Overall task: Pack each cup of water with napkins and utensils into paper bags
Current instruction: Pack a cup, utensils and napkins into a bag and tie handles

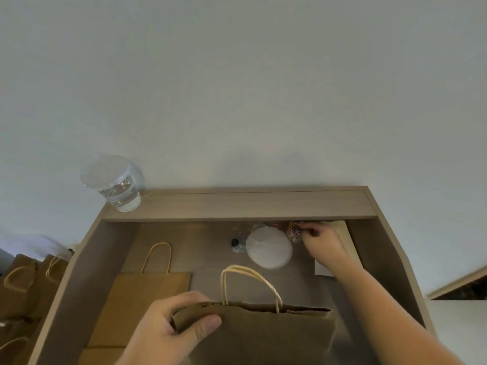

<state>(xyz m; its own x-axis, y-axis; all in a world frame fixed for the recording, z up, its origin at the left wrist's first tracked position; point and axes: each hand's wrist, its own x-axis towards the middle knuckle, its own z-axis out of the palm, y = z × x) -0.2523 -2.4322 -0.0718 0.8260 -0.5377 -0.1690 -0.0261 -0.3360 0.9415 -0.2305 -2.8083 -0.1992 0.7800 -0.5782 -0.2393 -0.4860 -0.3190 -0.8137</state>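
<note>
At the far left, beside the desk [263,206], a cluster of brown bags [23,285] with twine handles stands below desk level; what is in them cannot be seen. On the raised back ledge [290,204], at its left end, a clear lidded cup of water [116,185] stands upright, partly filled. Below it, a flat paper bag [142,299] lies on the desk with its handle pointing toward the ledge.

Your left hand [168,330] pinches the top left corner of an upright paper bag [263,330] at the near edge, thumb in front and fingers behind. The bag's mouth is only a narrow dark slit under its two handles, so its contents stay hidden.

Past the bag, a small clear bottle [237,243] with a dark cap sits just beside a second cup [270,248], seen from above, its frosted lid masking whatever it holds.

At right, your right hand [321,241] reaches under the ledge, fingers curled at a colourful packet [294,230]. Whether it actually grips the packet cannot be told. Pale sheets [322,270] lie on the desk beneath your wrist.
</note>
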